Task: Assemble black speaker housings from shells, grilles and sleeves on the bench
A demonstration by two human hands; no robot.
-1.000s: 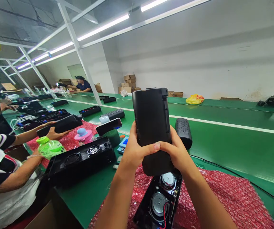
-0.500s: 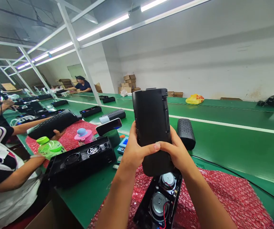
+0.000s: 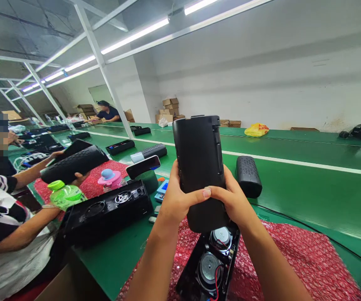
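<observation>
1. Dead centre of the frame, the person holds a black shell (image 3: 199, 159) upright, well clear of the counter (image 3: 308, 192).
2. The left hand (image 3: 175, 198) is wrapped round the shell's lower left side, thumb laid across the front, fingers closed tight on it.
3. The right hand (image 3: 232, 200) grips the lower right side the same way, its thumb tip touching the left thumb right in the middle.
4. Straight below the shell, at bottom centre, an open speaker half (image 3: 210, 263) lies on red bubble wrap (image 3: 293, 259), two round drivers and a red wire showing.
5. Just right of the hands, a small black mesh speaker (image 3: 248, 175) lies on the green counter.
6. Left of centre sits another open chassis (image 3: 105, 213) with two round holes, facing the camera.
7. Behind that is a phone (image 3: 143, 166) propped on a stand, a pink and blue toy thing (image 3: 110, 177) beside it.
8. Far left, a co-worker in a striped sleeve holds a long black grille (image 3: 73, 164) with one hand; a green bottle (image 3: 64, 194) sits by that person's other arm.
9. Upper left background: another person at the far end of the line, cardboard boxes (image 3: 170, 109) stacked by the wall.
10. A yellow bag (image 3: 257, 130) sits on the far counter, upper right of centre.
</observation>
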